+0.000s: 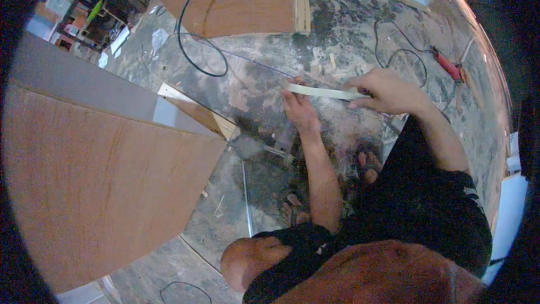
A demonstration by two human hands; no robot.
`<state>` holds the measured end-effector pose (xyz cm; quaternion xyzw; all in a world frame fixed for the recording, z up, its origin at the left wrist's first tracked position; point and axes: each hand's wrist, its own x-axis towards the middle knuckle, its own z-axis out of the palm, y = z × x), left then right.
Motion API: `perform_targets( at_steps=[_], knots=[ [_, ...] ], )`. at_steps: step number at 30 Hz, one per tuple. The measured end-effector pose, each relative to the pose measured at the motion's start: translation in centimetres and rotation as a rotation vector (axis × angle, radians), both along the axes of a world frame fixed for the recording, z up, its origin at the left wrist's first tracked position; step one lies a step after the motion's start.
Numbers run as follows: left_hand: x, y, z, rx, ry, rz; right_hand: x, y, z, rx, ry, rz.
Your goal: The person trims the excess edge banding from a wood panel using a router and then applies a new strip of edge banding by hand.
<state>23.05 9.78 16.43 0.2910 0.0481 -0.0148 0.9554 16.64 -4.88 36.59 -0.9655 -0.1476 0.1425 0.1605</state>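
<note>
A thin, flat, cream-coloured strip (324,92) stretches between my two hands above the floor, bowed slightly. My left hand (302,111) is closed round its left end, fingers pointing away from me. At the other end, my right hand (388,91) pinches the strip between thumb and fingers, knuckles up. Fingers cover both ends of the strip, so its full length cannot be seen. Beyond my left hand, a thin purple-blue cord (253,61) runs along the floor.
A large brown wooden panel (107,186) fills the left side, beside a wooden-edged piece (197,110). Another brown panel (253,5) stands ahead. A red corded power tool (447,67) lies at right. A black cable (181,34) loops ahead. A metal strip (246,200) lies near my feet.
</note>
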Motion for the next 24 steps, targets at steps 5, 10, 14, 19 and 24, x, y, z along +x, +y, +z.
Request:
perform_targets(
  at_steps=[5, 10, 14, 19, 24],
  knots=[
    [-0.1, 0.4, 0.6, 0.027, 0.033, 0.017, 0.1, 0.0, -0.3, 0.018, -0.011, 0.007],
    [-0.1, 0.3, 0.6, 0.051, 0.044, 0.051, 0.1, 0.0, -0.1, -0.052, 0.018, -0.002],
    [-0.1, 0.2, 0.4, 0.071, 0.012, 0.070, 0.0, 0.0, -0.2, -0.026, 0.004, 0.004],
    [-0.1, 0.0, 0.3, 0.060, 0.035, 0.084, -0.1, 0.3, 0.2, 0.012, 0.037, 0.004],
    [0.3, 0.9, 0.0, 0.305, -0.029, 0.109, 0.1, 0.8, 0.1, 0.075, 0.074, 0.030]
  ],
)
